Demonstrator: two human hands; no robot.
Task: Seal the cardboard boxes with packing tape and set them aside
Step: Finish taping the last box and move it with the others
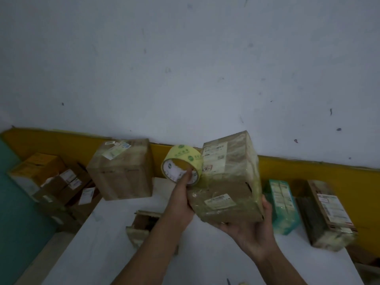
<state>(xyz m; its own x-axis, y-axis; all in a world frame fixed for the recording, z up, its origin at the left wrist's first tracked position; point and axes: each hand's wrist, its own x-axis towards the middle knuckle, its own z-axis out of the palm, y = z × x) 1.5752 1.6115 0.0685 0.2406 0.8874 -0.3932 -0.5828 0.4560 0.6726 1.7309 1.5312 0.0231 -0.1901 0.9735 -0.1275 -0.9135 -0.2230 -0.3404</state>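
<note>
left hand (181, 199): finger hooked through pale-yellow packing-tape roll (182, 167) | right hand (249, 229): cups underneath tape-wrapped brown cardboard box (228, 177) | box looks light, stiff, film-slick; support beneath fingers

single head view, looking forward and slightly down, close over white table (98, 243), facing wall (185, 58).

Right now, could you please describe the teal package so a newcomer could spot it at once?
Start at the yellow band along the wall's base and follow it right. On the white table below, the teal package lies right of the hand-held box. It is the only green-blue parcel; its neighbours are brown cardboard.
</note>
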